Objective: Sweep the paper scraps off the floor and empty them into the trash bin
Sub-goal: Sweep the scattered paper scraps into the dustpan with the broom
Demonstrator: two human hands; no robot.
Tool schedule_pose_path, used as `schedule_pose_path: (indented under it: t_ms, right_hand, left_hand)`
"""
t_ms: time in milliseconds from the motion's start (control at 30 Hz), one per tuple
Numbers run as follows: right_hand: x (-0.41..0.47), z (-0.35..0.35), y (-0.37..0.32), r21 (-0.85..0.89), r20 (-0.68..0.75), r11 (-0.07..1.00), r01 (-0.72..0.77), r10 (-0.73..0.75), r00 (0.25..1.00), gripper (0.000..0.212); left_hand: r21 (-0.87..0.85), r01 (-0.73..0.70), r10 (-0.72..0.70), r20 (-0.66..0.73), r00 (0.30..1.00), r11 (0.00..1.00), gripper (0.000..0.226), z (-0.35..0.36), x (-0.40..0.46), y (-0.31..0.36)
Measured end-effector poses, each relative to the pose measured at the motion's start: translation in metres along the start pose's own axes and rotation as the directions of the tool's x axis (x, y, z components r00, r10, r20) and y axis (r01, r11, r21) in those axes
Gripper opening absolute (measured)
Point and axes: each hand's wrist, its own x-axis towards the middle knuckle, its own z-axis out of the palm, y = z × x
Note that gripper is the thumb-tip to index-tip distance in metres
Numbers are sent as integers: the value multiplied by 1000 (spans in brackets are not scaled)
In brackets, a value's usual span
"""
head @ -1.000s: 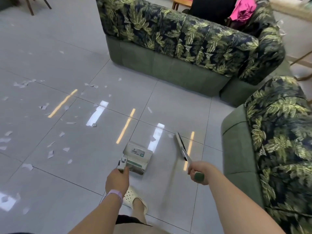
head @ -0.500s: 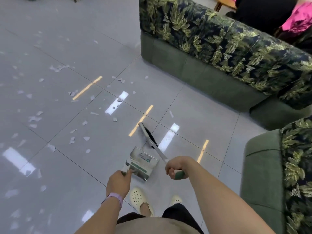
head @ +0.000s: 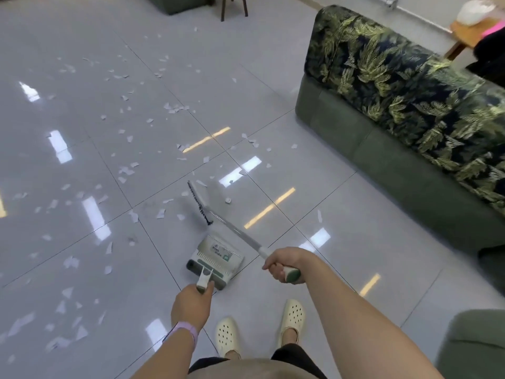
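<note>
Gripped in our right hand point(head: 284, 265) is the green-capped end of the broom point(head: 218, 217), fingers curled tight round the handle; our left hand point(head: 192, 303) is wrapped round the short upright handle of the dustpan point(head: 216, 259), thumb side up. From the right-hand grip the broom's pale shaft runs forward and to the left, down to the dark bristle head, which lies on the floor point(head: 314, 187) just ahead of the dustpan's open mouth. The dustpan sits flat on the tile directly in front of our left hand, between it and the bristles.

Paper scraps point(head: 128, 168) lie scattered across the grey tiles — most of them to the left of and beyond the broom head, a few just beside the bristles, and others trailing back along our left side. One small piece sits just right of the broom head.

Our right forearm reaches in from the lower right, wrist bent down over the handle; the left forearm comes up from below, a pale purple wristband point(head: 185, 330) on it. Cream clogs point(head: 292, 314) stand behind the dustpan. A leaf-print sofa point(head: 396, 99) runs along the right.
</note>
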Motion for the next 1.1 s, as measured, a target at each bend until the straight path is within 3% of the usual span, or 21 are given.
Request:
schedule_pose_path:
  t_ms: [133,333,600,767,900,1000,1100]
  right_hand:
    - [-24,-59,-15,114,-107,993,20,-7,994,14]
    - [-46,-126,-25,350,-250,927,132,-43,967,14]
    - [-64,-230,11,482,-430,849,218,12,903,6]
    - [-60,-265,27,246,-510,955,162,-14,860,4]
    - [-56,-267,25,-32,-439,999,24,-36,898,4]
    - [-55,-250,15,-223,-373,975,0,-85,924,19]
    - [-44,-223,-3,-221,-344,975,25,-102,933,16]
  left_hand:
    - [-20,55,-56,-54,997,998,47,22,3,39]
    - [-217,146,-176,-128,976,965,48,66,2,110]
    - [-207,86,-118,-146,982,975,53,96,-7,158]
    - [-164,38,-61,-136,989,986,57,124,-17,181]
    - [-145,30,-52,-149,988,989,57,127,-25,188]
    - [-143,32,-56,-168,984,989,59,118,-23,184]
    - [-147,48,-74,-173,982,988,63,107,-19,177]
